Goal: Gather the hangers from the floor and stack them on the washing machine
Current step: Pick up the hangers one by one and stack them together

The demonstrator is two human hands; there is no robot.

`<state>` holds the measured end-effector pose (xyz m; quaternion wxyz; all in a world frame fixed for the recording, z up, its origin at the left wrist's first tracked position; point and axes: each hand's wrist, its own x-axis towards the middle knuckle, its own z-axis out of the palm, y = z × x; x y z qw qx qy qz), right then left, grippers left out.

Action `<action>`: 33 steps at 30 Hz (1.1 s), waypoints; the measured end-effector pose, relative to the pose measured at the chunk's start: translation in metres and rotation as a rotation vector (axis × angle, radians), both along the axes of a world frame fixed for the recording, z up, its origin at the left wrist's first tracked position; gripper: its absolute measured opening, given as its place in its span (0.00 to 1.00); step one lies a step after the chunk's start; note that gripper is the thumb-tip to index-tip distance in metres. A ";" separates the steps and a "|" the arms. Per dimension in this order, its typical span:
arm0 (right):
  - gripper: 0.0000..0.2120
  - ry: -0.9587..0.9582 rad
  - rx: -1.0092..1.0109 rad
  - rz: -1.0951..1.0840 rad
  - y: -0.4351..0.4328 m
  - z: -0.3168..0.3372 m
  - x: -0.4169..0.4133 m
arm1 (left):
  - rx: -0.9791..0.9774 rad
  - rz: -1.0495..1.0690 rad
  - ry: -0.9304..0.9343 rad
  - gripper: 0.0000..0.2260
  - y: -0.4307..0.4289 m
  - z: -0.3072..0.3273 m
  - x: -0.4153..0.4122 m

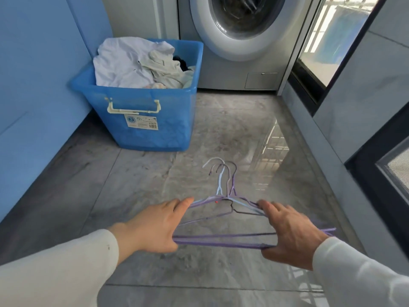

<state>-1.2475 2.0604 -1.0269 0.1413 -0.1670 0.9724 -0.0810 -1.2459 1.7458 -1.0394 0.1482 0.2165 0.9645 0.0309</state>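
Note:
A bunch of thin wire hangers [223,237], purple and pale blue, is held level above the grey floor, hooks pointing away from me. My left hand [155,227] grips the left ends of the hangers. My right hand [290,233] grips the right ends, and one purple hanger tip sticks out past its wrist. The silver washing machine [223,69] stands at the far end of the room with its round door shut; its top is out of view.
A blue plastic bin [141,116] full of pale laundry sits on the floor at the left of the machine, against the blue wall. A dark-framed glass door [318,63] and a grey wall run along the right. Grey tiled floor [221,129] lies between me and the machine.

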 end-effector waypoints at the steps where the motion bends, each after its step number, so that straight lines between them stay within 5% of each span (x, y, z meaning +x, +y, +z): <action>1: 0.46 -0.033 -0.006 -0.005 0.002 -0.006 0.005 | 0.003 -0.005 -0.031 0.46 0.001 -0.007 0.005; 23: 0.55 -0.278 0.056 -0.019 0.032 -0.107 0.001 | -0.117 0.030 -0.139 0.46 0.048 -0.118 0.014; 33: 0.57 -0.248 0.048 -0.082 0.038 -0.117 0.008 | -0.164 0.013 -0.185 0.53 0.060 -0.117 0.008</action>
